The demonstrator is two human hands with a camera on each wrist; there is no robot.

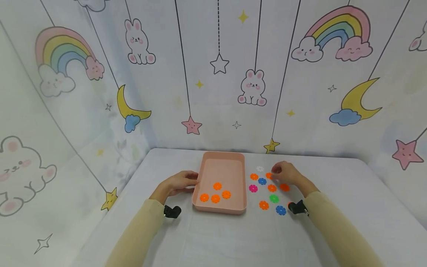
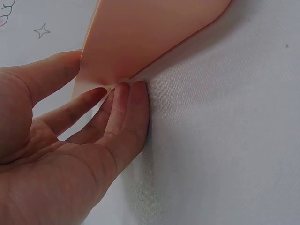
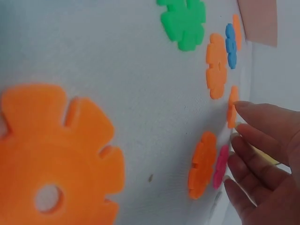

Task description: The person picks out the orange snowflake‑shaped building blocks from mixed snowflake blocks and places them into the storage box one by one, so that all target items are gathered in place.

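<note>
A pink tray sits mid-table with several orange flower discs in its near half. My left hand lies beside the tray's left wall. In the left wrist view its straight fingers touch the tray's lower edge, with the thumb by the wall. Right of the tray lie loose discs: white, blue, magenta, green and several orange. My right hand hovers over them, relaxed fingertips touching an orange disc. It holds nothing.
White cloth covers the table. Printed backdrop walls close in the back and both sides. A big orange disc lies close to the right wrist camera. A second blue disc lies near my right wrist.
</note>
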